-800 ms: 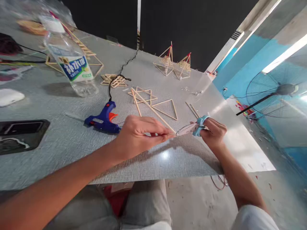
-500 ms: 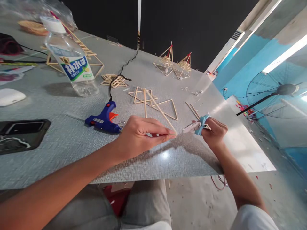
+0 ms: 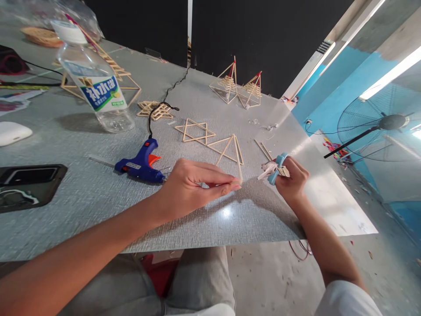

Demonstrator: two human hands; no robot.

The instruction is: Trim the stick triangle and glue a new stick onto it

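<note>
My left hand pinches a corner of a stick triangle between thumb and fingertips; its far corner points away from me and my fingers hide the near side. To the right, my right hand is closed round scissors with light blue handles, their pale blades pointing left. A flat stick star lies on the table beyond my left hand, and another triangle lies beneath the held one. Two loose sticks rest just past the scissors.
A blue glue gun lies left of my left hand, its cord running back. Farther left stand a plastic bottle and a phone. Stacked stick stars and two stick pyramids are farther back. The table's front edge is close.
My left hand has turned the stick triangle, so its far corner has swung right and nearer to me. The scissors have tilted slightly and shifted a little right.
</note>
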